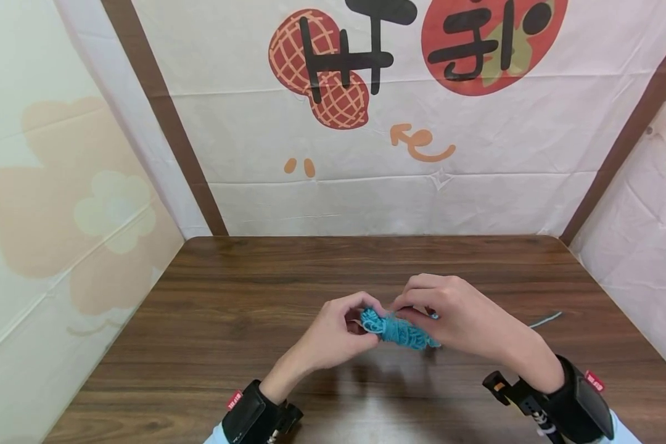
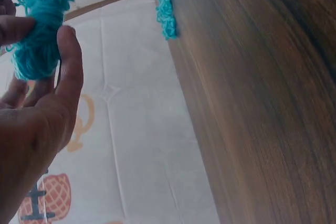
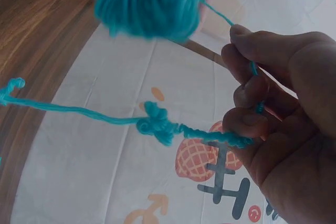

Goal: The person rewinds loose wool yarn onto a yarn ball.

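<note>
A small bundle of turquoise yarn (image 1: 402, 333) is held just above the table, wound round its middle. My left hand (image 1: 333, 336) grips one end of it, thumb and fingers on opposite sides, as the left wrist view shows on the yarn bundle (image 2: 42, 30). From the bundle a thin strand (image 3: 219, 14) runs to my right hand (image 3: 294, 98), which pinches it between thumb and forefinger. The other right fingers curl over more of that yarn. A knotted, crinkled length of yarn (image 3: 157, 124) trails away from the right hand.
Under both hands lies a dark wood table (image 1: 244, 296). A loose yarn tail (image 1: 546, 319) shows beyond the right forearm. White printed cloth (image 1: 244, 142) hangs behind the table, with more cloth at both sides. Each wrist wears a black camera band (image 1: 571, 401).
</note>
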